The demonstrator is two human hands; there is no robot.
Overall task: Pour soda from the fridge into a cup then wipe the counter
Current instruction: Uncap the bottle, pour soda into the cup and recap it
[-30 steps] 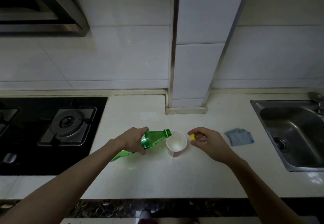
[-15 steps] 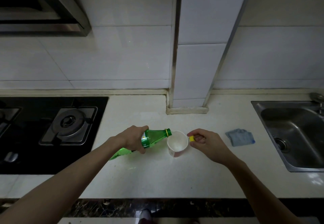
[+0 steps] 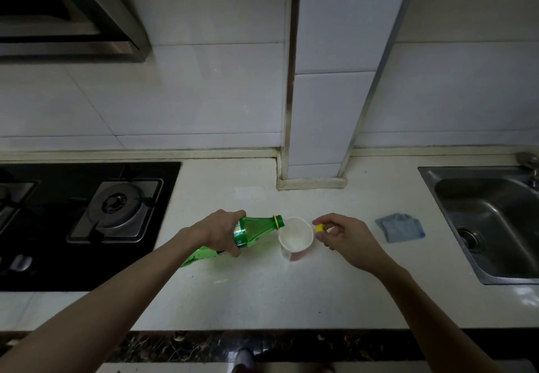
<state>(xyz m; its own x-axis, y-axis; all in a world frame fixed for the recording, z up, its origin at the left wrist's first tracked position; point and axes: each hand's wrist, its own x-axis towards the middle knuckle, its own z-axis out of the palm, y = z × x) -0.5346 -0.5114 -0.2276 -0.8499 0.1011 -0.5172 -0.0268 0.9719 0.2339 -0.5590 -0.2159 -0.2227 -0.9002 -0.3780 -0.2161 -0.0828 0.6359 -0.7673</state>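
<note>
A head-worn view looked down on a pale tabletop (image 3: 262, 297), with a gas hob (image 3: 116, 209) at the left and a steel sink (image 3: 495, 227) at the right. The pouring step appeared to be in hand.

The left hand (image 3: 220, 231) reached forward on a nearly straight arm. Its grip was curled round the middle of a green soda bottle (image 3: 258, 229). The bottle was tipped almost level, its open mouth at the left rim of a white cup (image 3: 295, 237). The cup stood upright near the middle of the tabletop. No stream of soda could be made out, and how full the cup was could not be told.

The right hand (image 3: 347, 240) hovered just right of the cup. Its grip pinched the yellow bottle cap (image 3: 320, 228) between thumb and forefinger. A folded blue cloth (image 3: 401, 227) lay untouched on the tabletop between that hand and the sink.

The next move probably called for raising the bottle's base slowly, keeping the mouth over the rim so that nothing splashed. Capping the bottle and wiping with the cloth were not yet done.
</note>
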